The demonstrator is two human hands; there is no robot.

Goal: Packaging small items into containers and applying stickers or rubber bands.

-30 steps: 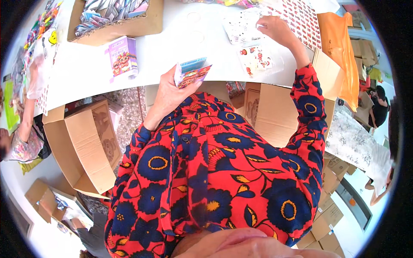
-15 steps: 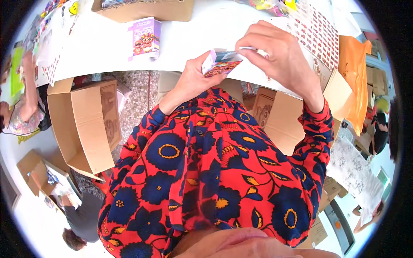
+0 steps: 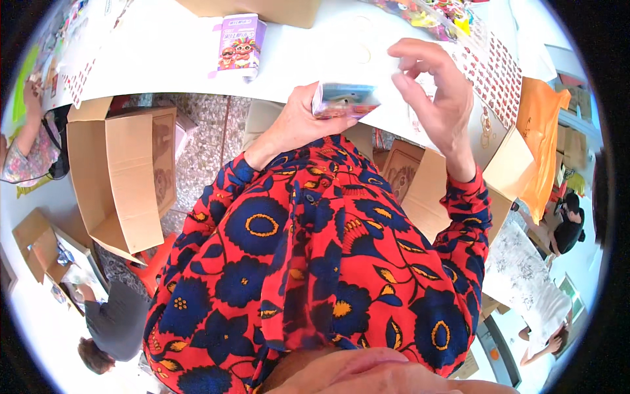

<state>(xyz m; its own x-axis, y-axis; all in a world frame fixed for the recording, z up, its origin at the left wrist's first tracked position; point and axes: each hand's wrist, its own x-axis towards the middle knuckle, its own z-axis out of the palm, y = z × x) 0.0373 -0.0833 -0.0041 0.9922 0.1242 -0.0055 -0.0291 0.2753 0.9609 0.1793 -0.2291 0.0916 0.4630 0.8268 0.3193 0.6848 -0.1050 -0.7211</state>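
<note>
Now our left hand pinches an open box. Our right hand, loosely spread, hangs apart, to the box's right.

The contents of the box were blurred, and the fingers of the left hand were partly hidden behind it. Beyond that hand, the carton was cut off by the upper edge, so its inside could not be seen. Beyond the right hand, the bags were likewise cropped, and their contents could not be told apart. The sheet to that hand's right was partly covered, its red figures too small to be made out. Below the right wrist, the brown box was partly hidden by the sleeve. Far left of the left hand, a co-worker was cut off by the dark rim.
</note>
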